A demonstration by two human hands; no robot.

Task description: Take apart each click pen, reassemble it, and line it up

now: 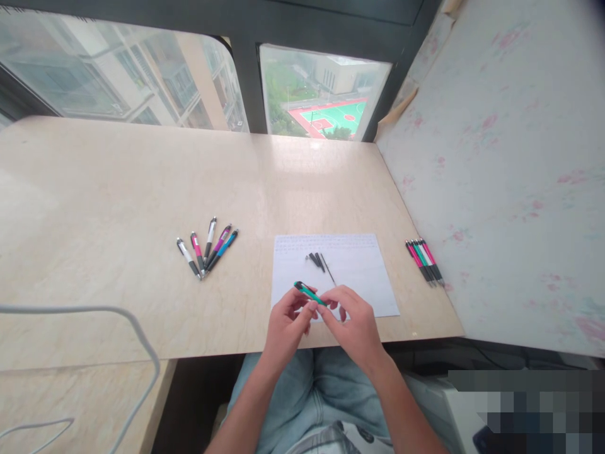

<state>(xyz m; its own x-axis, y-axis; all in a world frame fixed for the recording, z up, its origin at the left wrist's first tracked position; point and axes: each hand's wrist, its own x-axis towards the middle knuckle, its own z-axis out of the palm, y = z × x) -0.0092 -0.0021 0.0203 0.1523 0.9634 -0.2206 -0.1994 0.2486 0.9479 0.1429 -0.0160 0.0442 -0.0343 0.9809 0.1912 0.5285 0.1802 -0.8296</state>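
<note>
Head view: a slim green plastic pen barrel with a black clip (311, 294) is held up at a slant over the lower part of a white paper sheet (363, 277), its clip end towards the upper left. The left hand (289, 320) pinches the barrel between thumb and fingers, while the right hand (353, 318) has its thumb and forefinger closed on the lower end, so the fingertips of both hands nearly meet.

On the sheet, just beyond the hands, lie two short black tubes (320, 261), a thin dark rod (328, 270) and a tiny silvery piece (306, 257). Faint rows of writing run along the sheet's far edge.

The sheet lies on a pale beige, marble-patterned tabletop (142, 189). Well to its left, five pens with dark grips fan out with their lower ends gathered: two white, one pink, one purple and one blue (229, 242). To its right, a row of pink, green and white pens with black grips (424, 261) lies side by side, near the pink-flowered white wall (510, 189).
</note>
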